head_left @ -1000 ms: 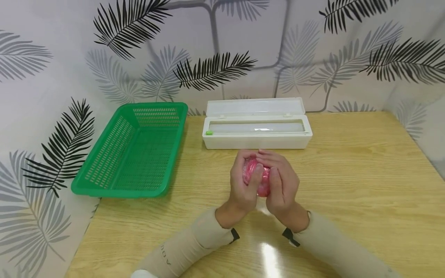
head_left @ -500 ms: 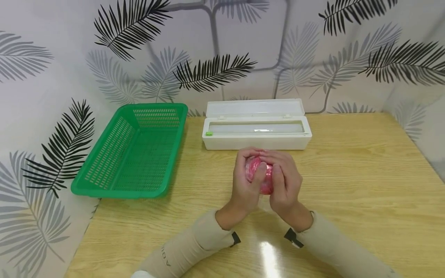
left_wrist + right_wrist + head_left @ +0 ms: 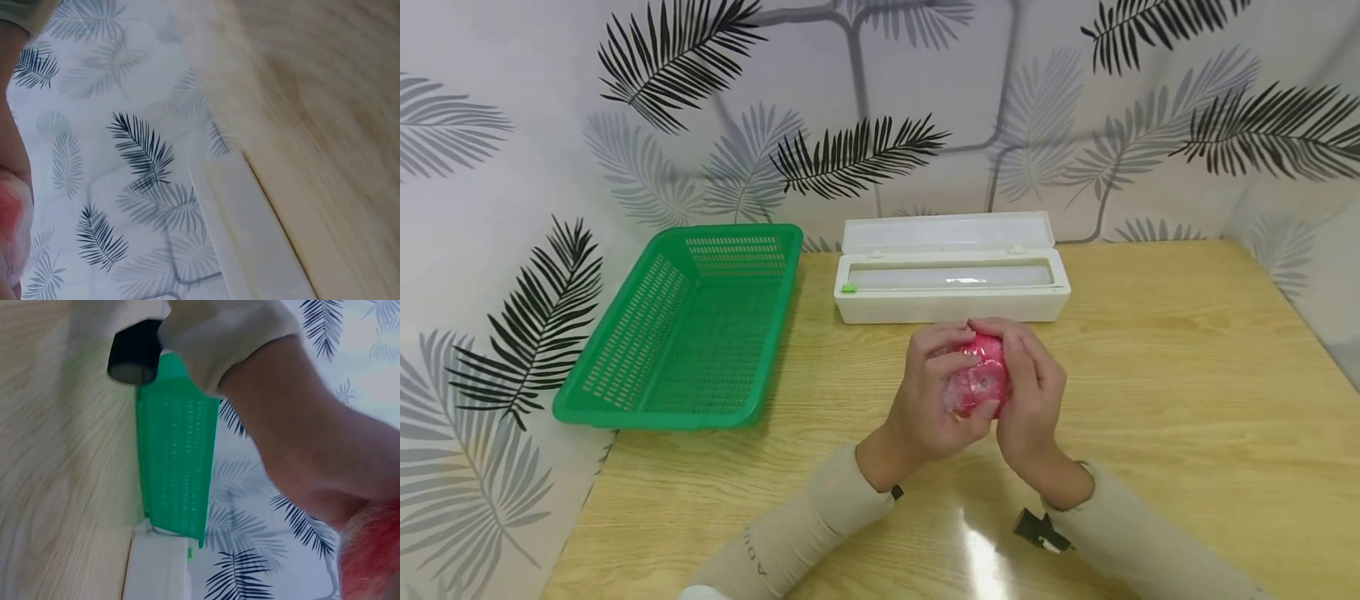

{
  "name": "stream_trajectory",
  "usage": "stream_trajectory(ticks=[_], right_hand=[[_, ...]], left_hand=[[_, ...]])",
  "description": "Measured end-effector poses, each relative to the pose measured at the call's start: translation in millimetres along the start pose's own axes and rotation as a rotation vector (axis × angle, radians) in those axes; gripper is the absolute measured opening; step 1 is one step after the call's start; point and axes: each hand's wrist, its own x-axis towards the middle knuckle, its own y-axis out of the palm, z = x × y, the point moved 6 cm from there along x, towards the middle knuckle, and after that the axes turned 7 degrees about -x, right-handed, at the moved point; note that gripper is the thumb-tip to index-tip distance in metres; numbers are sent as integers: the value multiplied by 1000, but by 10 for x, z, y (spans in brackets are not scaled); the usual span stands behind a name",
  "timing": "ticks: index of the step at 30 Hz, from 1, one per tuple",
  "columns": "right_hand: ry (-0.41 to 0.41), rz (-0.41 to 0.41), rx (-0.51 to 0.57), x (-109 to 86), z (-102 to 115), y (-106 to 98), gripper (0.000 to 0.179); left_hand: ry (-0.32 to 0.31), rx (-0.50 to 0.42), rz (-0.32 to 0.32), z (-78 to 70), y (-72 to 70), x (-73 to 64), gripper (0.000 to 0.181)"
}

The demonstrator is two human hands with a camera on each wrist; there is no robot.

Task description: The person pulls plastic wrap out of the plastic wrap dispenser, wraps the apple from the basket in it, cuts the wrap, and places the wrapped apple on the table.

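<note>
A round red fruit [image 3: 985,379], apple-like and covered in shiny clear cling film, is held above the wooden table between both hands. My left hand [image 3: 928,396] grips its left side, with fingers across the top and thumb along the lower edge. On the other side my right hand [image 3: 1030,396] curls round the fruit, thumb upward. A small round dimple shows on the fruit's face between the hands. Part of the wrapped fruit [image 3: 12,225] appears at the left edge of the left wrist view. In the right wrist view, the red fruit [image 3: 372,556] sits at the lower right.
Behind the hands stands a white cling film dispenser [image 3: 951,308], lid raised, a roll inside and a green slider [image 3: 848,288] on its front edge. A green plastic basket [image 3: 767,333] sits at the left of the wooden table [image 3: 1187,400]. A leaf-patterned wall covering rises behind.
The hands have shifted slightly right with the fruit. My left fingers and thumb have spread apart over it, the fruit has turned, and more of its surface shows.
</note>
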Motion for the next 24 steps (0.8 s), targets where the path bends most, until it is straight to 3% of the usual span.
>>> stream_trajectory(ticks=[2, 5, 10, 14, 17, 24], right_hand=[[48, -7, 20, 0, 12, 6, 29], [92, 4, 21, -18, 37, 42, 29], [78, 53, -52, -50, 86, 119, 28], [57, 100, -49, -59, 97, 152, 27], [-8, 126, -49, -63, 102, 168, 24], [-263, 112, -148, -69, 158, 180, 25]], left_hand=[[58, 58, 4, -20, -23, 18, 38], [83, 72, -36, -33, -59, 42, 34], [25, 9, -164, -41, -100, 54, 27], [-63, -28, -239, -41, -118, 66, 24], [-133, -97, -285, -42, -137, 87, 20], [-260, -267, -354, -63, -167, 93, 13]])
